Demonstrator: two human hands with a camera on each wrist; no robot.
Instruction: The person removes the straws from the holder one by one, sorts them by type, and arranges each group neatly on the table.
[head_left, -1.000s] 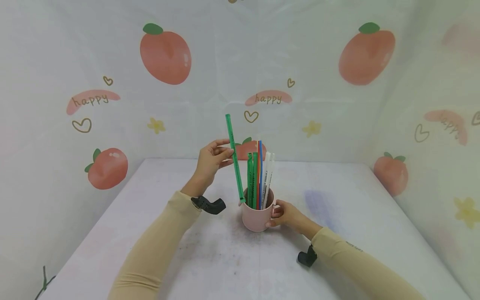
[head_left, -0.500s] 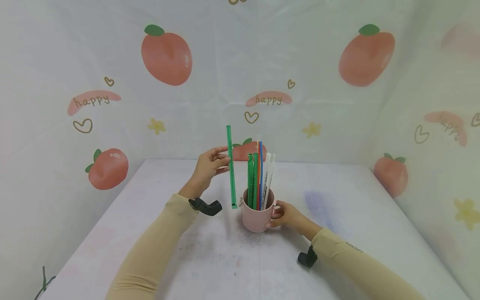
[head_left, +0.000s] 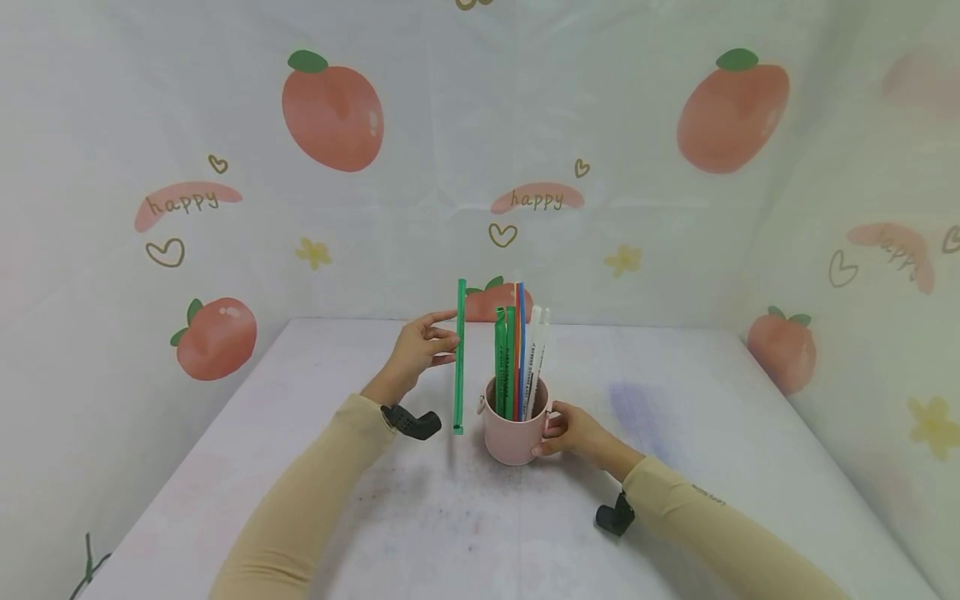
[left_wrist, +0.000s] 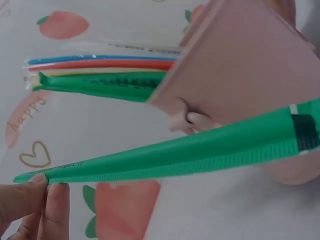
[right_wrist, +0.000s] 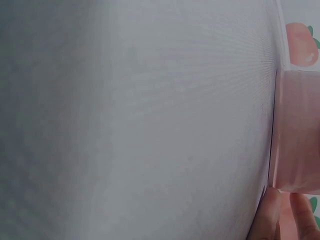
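Note:
Upright beside the mug's left side is a green-wrapped straw [head_left: 460, 383], its upper part pinched between the thumb and fingers of my left hand [head_left: 415, 350]. The left wrist view shows this straw [left_wrist: 200, 149] passing in front of the pink mug [left_wrist: 260, 60], with thumb and fingertips at its far end. On the table, the pink mug [head_left: 512, 442] stands upright, holding green-wrapped straws [head_left: 500, 367], red and blue straws [head_left: 522, 350] and white-wrapped straws [head_left: 536, 358]. My right hand [head_left: 581, 435] grips the mug by its handle; in the right wrist view its fingers are at the mug's base [right_wrist: 300, 135].
A white cloth covers the table [head_left: 375, 533], with a bluish stain [head_left: 641, 417] to the right. Behind rises a white backdrop [head_left: 450, 125] printed with peaches. A dark cord [head_left: 90, 567] shows at the lower left.
The left hand has lowered the green-wrapped straw and moved it left of the mug, from tilted with its lower end at the rim to upright beside it. The right hand and mug stay put.

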